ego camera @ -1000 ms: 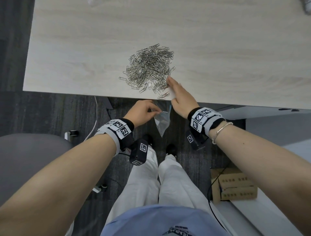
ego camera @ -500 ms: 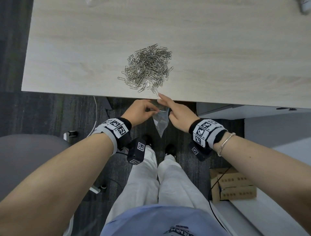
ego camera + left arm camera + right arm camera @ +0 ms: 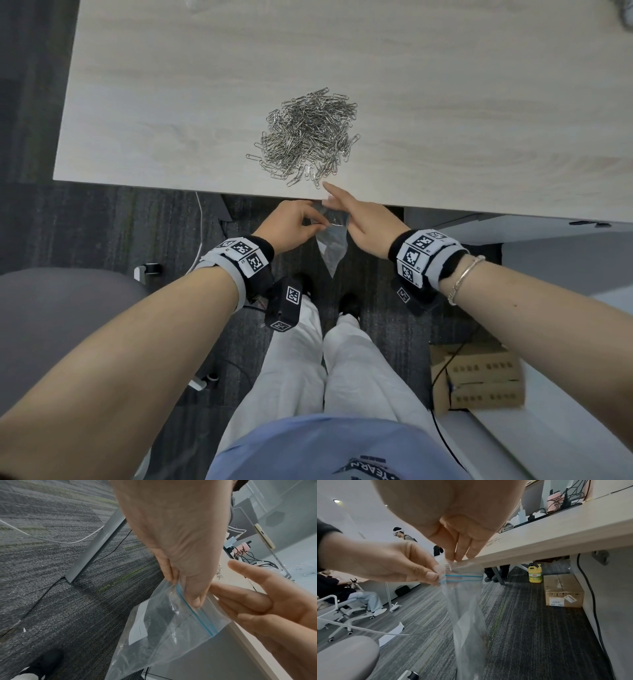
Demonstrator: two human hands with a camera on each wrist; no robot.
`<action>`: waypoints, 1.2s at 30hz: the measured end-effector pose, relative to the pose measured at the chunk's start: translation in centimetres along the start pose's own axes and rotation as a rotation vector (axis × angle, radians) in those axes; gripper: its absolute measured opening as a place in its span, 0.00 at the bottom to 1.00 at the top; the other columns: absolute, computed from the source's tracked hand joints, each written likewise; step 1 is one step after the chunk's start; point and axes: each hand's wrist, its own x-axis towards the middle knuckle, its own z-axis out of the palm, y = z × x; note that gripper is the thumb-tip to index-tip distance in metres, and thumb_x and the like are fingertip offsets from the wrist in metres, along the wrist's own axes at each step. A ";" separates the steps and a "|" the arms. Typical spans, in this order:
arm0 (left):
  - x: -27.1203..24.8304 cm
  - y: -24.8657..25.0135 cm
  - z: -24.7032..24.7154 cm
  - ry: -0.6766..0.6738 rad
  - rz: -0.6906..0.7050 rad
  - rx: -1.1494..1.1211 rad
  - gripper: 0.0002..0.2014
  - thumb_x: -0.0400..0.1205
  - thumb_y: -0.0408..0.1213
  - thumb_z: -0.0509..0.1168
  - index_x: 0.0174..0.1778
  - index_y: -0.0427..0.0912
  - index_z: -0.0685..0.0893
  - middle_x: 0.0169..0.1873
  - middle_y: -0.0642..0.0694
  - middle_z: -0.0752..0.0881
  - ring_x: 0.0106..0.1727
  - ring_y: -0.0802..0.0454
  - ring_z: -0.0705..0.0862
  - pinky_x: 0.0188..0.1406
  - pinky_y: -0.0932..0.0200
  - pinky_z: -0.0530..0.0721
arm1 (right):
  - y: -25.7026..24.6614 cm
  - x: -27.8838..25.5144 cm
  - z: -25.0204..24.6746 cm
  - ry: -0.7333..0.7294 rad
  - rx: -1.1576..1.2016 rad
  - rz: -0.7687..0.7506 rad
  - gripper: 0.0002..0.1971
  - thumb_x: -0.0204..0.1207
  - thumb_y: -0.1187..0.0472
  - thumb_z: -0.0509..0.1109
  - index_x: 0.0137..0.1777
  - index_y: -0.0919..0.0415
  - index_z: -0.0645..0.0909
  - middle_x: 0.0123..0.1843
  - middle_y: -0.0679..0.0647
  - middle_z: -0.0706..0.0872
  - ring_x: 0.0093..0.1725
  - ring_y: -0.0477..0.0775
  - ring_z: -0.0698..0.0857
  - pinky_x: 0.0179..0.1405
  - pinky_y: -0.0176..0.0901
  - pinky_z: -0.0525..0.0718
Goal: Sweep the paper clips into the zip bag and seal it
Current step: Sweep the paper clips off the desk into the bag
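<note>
A heap of silver paper clips (image 3: 306, 137) lies on the pale wooden table (image 3: 462, 102), close to its front edge. A clear zip bag (image 3: 332, 243) with a blue zip stripe (image 3: 193, 609) hangs just below that edge. My left hand (image 3: 317, 224) pinches the bag's rim (image 3: 442, 574) between thumb and fingers. My right hand (image 3: 337, 202) is at the other side of the rim. Its straight fingers (image 3: 458, 553) touch the bag's top against the table edge, and its forefinger points at the nearest clips. In the bag (image 3: 467, 615) I cannot make out any clips.
Under the table lie dark carpet, a cardboard box (image 3: 479, 380) and cables. A grey chair (image 3: 51, 308) stands at my left. The right wrist view shows a yellow bottle (image 3: 535, 574), another box (image 3: 563, 591) and people in the background.
My right hand drew back from the pile's near side to the table edge and onto the bag's rim. The few clips it had at the edge are gone from the table.
</note>
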 end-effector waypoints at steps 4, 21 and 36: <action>0.0 0.0 0.0 -0.008 0.002 0.004 0.05 0.77 0.36 0.71 0.46 0.44 0.91 0.33 0.49 0.82 0.37 0.52 0.78 0.39 0.60 0.72 | -0.2 -0.5 -0.1 0.113 0.057 0.010 0.33 0.76 0.71 0.56 0.80 0.49 0.59 0.67 0.51 0.83 0.44 0.51 0.86 0.52 0.38 0.79; 0.3 -0.6 -0.6 -0.059 0.001 0.009 0.07 0.78 0.39 0.70 0.49 0.45 0.91 0.35 0.57 0.81 0.40 0.60 0.78 0.43 0.66 0.72 | 2.3 5.3 -2.6 0.158 -0.089 0.091 0.36 0.73 0.74 0.54 0.82 0.56 0.56 0.85 0.56 0.53 0.84 0.55 0.51 0.83 0.45 0.45; 0.2 -0.3 -0.8 -0.043 0.002 0.033 0.07 0.78 0.39 0.70 0.50 0.44 0.91 0.37 0.57 0.81 0.39 0.63 0.77 0.43 0.70 0.70 | 1.3 3.9 -1.0 0.149 -0.154 0.044 0.33 0.78 0.72 0.53 0.83 0.59 0.50 0.85 0.58 0.49 0.84 0.53 0.47 0.80 0.39 0.39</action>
